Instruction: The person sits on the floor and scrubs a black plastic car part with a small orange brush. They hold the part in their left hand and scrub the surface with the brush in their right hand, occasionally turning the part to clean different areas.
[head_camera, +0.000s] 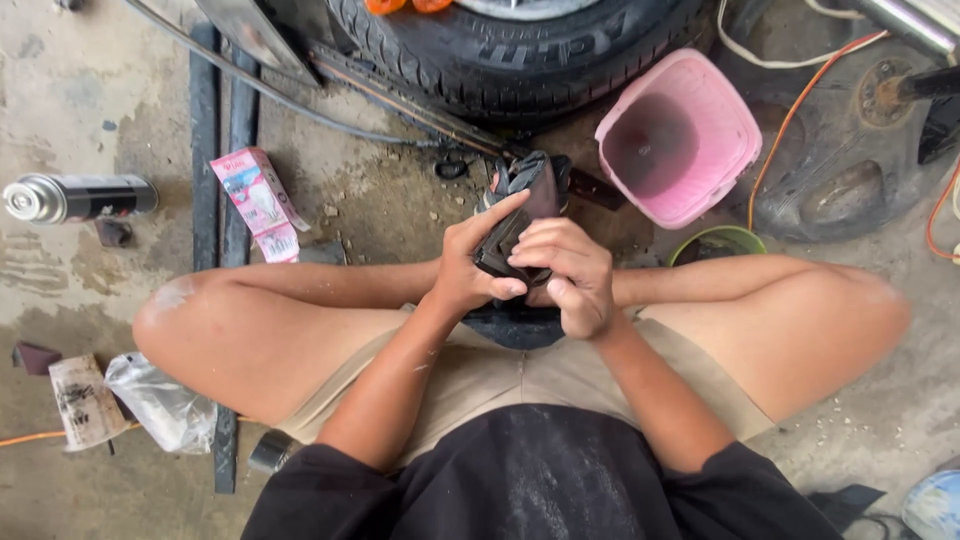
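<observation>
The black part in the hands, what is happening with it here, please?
A person sits cross-legged on a concrete floor and holds a small black part with both hands. The left hand grips it from the side, one finger stretched along its top; the right hand wraps its lower end. A tyre, a pink bucket and a spray can lie around.

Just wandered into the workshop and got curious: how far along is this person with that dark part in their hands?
Done: nothing looks finished. In hand: the left hand and right hand both grip a small dark part over the lap, fingers pressing on it. Left: the spray can, pink box and pink bucket lie untouched on the concrete floor beside the tyre.
</observation>
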